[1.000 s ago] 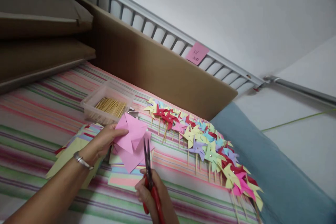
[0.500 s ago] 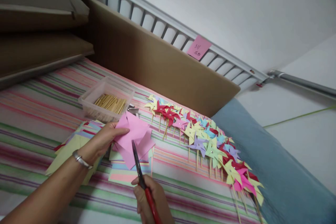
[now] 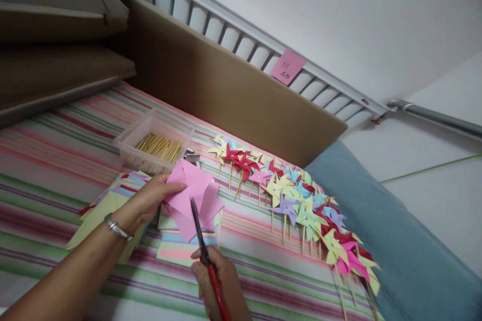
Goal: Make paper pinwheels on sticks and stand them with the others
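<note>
Cannot see most of the left fingers [image 3: 175,188] beneath the pink paper [image 3: 194,180]; cannot follow the scissors [image 3: 200,233] past the right fingers [image 3: 216,257] and bottom edge, nor fully read the pink note [image 3: 288,66], nor identify the grey object [image 3: 193,157] behind the paper.

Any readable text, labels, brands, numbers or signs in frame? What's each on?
"311" (likely reading): handwritten, upper line of the pink note on the white slatted frame.
Lower line, same note: handwritten, too small and blurred to read.
No other text legible: none seen on the scissors, pink paper or plastic box.
</note>
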Motion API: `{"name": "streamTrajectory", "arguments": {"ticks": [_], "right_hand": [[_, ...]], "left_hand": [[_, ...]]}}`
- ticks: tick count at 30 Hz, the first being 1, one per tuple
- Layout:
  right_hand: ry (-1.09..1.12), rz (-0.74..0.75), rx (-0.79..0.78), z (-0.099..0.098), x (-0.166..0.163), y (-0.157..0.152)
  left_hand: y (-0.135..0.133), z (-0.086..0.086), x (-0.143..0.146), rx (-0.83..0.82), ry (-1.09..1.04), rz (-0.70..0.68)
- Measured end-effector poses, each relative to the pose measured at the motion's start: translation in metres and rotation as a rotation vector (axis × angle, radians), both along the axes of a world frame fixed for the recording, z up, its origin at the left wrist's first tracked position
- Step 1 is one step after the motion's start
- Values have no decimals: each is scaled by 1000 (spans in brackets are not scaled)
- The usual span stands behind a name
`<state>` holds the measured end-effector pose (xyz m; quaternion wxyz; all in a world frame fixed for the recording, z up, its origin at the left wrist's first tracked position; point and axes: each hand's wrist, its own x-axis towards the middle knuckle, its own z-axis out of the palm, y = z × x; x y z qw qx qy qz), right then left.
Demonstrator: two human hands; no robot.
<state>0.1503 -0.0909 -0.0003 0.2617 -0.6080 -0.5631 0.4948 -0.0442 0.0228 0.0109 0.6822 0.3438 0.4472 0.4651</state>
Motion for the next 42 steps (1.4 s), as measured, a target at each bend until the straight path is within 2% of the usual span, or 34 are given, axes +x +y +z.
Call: {"name": "streamTrajectory", "arguments": {"ticks": [13,24,32,42], "right_hand": [[-30,23,45,-9,0,3],[26,-4,-5,-5,-5,5],[43,-8,-21,-6,-3,3],[23,-11,15,-7,-2,3]], "left_hand": [[-1,-1,4,-22,20,-18],[-1,-2,4,2,-8,-29],[-2,3,3,-16,6,6],[-1,0,5,-36,14,-10]]}}
